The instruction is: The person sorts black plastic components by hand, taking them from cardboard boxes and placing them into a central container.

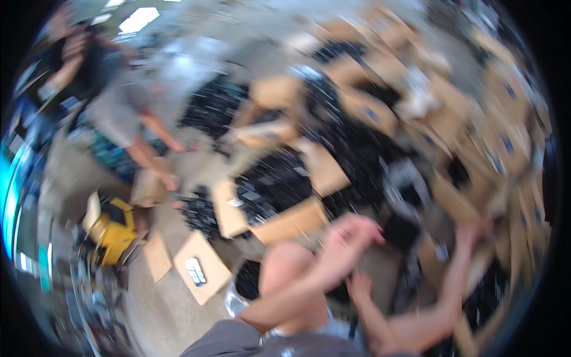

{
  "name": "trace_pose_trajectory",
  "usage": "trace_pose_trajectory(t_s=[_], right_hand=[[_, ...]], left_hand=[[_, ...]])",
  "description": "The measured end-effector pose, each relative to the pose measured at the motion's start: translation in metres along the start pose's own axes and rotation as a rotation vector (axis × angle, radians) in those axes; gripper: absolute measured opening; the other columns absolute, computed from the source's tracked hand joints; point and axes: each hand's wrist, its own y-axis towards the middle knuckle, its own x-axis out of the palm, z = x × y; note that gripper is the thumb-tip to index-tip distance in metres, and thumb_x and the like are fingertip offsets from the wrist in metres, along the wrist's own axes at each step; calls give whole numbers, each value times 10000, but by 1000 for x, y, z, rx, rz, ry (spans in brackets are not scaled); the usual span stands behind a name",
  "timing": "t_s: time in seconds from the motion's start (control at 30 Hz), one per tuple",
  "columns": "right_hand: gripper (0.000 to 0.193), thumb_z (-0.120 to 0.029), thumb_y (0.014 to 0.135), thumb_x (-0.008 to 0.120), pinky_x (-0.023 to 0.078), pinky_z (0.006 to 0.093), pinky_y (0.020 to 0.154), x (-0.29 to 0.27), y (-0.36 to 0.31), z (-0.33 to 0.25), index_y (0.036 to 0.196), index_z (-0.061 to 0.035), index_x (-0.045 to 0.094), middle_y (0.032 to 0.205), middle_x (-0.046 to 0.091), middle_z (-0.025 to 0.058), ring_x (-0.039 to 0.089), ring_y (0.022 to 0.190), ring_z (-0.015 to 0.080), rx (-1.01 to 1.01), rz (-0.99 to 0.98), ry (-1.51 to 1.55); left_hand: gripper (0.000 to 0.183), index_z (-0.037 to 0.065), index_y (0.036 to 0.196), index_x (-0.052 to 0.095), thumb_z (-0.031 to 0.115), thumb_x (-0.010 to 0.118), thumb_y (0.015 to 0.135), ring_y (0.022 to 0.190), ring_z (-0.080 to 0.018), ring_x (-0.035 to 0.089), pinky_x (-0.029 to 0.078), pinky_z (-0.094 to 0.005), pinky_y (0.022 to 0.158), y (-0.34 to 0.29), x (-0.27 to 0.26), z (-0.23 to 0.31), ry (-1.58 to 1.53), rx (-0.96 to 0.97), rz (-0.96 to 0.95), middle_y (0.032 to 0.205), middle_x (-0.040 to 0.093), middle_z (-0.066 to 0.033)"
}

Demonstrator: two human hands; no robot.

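The whole view is smeared by motion. My left hand point(352, 231) reaches across above my bent knee point(287, 262), bent at the wrist. Its fingertips come near a dark black object point(401, 231) whose kind I cannot make out; whether they touch is unclear. My right hand point(474, 231) is stretched out to the right, by the lower edge of a cardboard box point(455, 199). Blur hides the fingers of both hands. Between my arms my bare foot point(360, 285) shows.
An open cardboard box point(289, 220) full of small black pieces stands ahead. Black heaps point(357, 154) and more cartons point(499, 137) spread far and right. Another person point(122, 107) stands at the left, near a yellow-and-black object point(113, 232). Cardboard flaps point(202, 268) extend across the floor.
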Motion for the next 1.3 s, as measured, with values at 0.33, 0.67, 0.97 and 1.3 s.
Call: trace_pose_trajectory(t_s=[0.33,0.67,0.97,1.3], right_hand=[[723,-571,955,492,443,500,1020,-13,14,-26,1448,-42,485,1328,604,279,602,1191,402,60,9,353],[754,-592,1040,199,422,539,1025,-33,3,-23,1341,-18,585,1242,662,267,585,1215,437,87,-5,329],[424,-212,974,533,502,586,894,6,28,-6,1337,5,493,1093,686,296,650,1035,493,45,-10,159],[252,-176,929,557,518,559,847,28,41,13,1121,-40,647,1004,687,242,657,978,445,-70,167,298]], left_hand=[[267,45,1124,674,289,589,1056,987,-70,665,506,-233,904,8,20,-44,-337,-264,-154,1032,709,0],[265,50,1133,666,291,592,1055,997,-73,665,505,-229,898,11,31,-47,-311,-283,-216,1044,707,5],[263,1,1135,660,244,612,1044,990,-109,678,540,-263,910,2,22,-42,-284,-262,-175,1072,711,-46],[240,66,1088,649,294,653,1013,925,-124,669,520,-291,850,24,12,-29,-254,-150,-91,944,707,-21]])
